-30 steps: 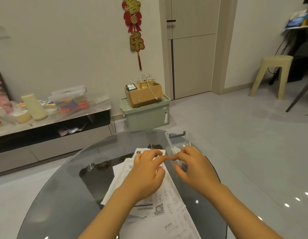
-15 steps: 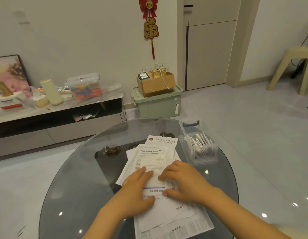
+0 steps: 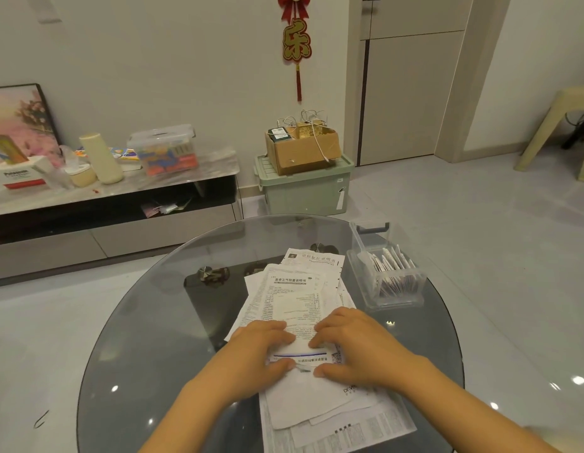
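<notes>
A pile of printed paper leaflets (image 3: 292, 295) lies spread on the round glass table (image 3: 146, 338). On top near me is a small white folded leaflet (image 3: 303, 353) with a blue line. My left hand (image 3: 258, 358) pinches its left end between thumb and curled fingers. My right hand (image 3: 356, 348) pinches its right end the same way. Both hands rest on the pile. A clear plastic box (image 3: 396, 300) holding several folded leaflets upright stands on the table just right of the pile.
Beyond the table are a low TV bench (image 3: 114, 194) with clutter, a green storage bin (image 3: 303, 194) with a cardboard box (image 3: 303, 148) on top, and a plastic stool (image 3: 565, 125) at the right. The table's rim curves close on both sides.
My hands came down from beside the clear box onto the paper pile and closed on the small folded leaflet. The view tilted downward.
</notes>
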A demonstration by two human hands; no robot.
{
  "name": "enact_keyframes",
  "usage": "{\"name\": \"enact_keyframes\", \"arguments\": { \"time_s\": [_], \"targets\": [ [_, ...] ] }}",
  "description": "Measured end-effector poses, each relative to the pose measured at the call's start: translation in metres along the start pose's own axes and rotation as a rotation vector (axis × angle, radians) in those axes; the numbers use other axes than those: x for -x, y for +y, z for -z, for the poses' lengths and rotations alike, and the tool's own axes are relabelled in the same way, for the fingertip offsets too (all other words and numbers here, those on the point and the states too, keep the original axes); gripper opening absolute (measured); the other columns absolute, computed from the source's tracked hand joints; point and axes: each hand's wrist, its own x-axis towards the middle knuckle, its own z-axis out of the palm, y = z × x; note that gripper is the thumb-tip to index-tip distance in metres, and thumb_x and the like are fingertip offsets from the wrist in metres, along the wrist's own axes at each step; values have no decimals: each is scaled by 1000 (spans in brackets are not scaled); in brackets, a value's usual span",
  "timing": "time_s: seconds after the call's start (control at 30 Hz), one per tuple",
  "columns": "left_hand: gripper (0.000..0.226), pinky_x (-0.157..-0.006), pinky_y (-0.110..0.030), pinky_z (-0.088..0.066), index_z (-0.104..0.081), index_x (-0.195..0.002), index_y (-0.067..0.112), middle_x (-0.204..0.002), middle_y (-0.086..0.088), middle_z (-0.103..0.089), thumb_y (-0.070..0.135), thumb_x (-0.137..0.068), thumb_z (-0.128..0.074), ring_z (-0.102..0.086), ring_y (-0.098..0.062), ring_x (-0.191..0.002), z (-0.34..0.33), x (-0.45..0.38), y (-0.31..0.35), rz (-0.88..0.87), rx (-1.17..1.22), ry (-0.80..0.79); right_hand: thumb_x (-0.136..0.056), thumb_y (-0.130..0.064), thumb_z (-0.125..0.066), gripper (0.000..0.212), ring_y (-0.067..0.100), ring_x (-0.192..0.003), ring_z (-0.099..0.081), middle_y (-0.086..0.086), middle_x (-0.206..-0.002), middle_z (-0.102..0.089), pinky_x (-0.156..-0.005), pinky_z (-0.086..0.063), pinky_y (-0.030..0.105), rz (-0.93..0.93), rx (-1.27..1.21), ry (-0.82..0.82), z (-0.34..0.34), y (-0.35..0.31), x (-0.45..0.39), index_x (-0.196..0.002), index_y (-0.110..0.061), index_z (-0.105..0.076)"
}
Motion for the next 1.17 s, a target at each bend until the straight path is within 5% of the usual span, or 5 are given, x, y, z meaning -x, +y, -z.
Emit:
{"name": "enact_keyframes", "arguments": {
  "time_s": [0.3, 0.5, 0.83, 1.03, 1.17],
  "targets": [
    [20, -90, -7, -35, -64, -107, 36, -117, 26, -51, 42, -91, -54, -46, 8, -110, 8, 4, 7, -66, 131, 126, -85, -30, -50, 18, 9, -91, -51, -7, -90, -63, -83, -39, 22, -82, -136, 132, -1, -1, -1, -90, -22, -66],
    [25, -75, -15, -47, -56, -98, 35, -97, 17, -61, 40, -79, -72, -56, 1, -88, 5, 1, 9, 76, 383, 193, -92, -27, -51, 5, 12, -68, -52, -8, -74, -59, -64, -43, 28, -251, -453, 227, 8, -9, -4, -91, -24, -55],
    [77, -71, -7, -39, -17, -144, 36, -114, 17, -38, 31, -86, -66, -47, 2, -85, -10, -13, 17, 155, 318, 205, -79, -38, -68, 84, 13, -118, -42, -7, -126, -45, -96, -40, 29, -372, -330, 53, -6, -5, -14, -144, -43, -14],
    [72, -86, -12, -34, -23, -142, 33, -132, 14, -29, 33, -85, -67, -40, -5, -116, -12, -15, 15, 118, 216, 270, -90, -26, -56, 44, 3, -92, -42, -9, -113, -46, -86, -38, 17, -375, -312, 13, -4, 2, -12, -133, -34, -47],
    [45, -84, -15, -38, -37, -128, 34, -107, 17, -38, 33, -89, -60, -43, -1, -98, -10, -10, 21, 69, 144, 302, -91, -17, -50, 31, 5, -80, -57, -9, -98, -58, -68, -47, 14, -493, -507, 50, 0, 2, -10, -120, -24, -60]
  ]
}}
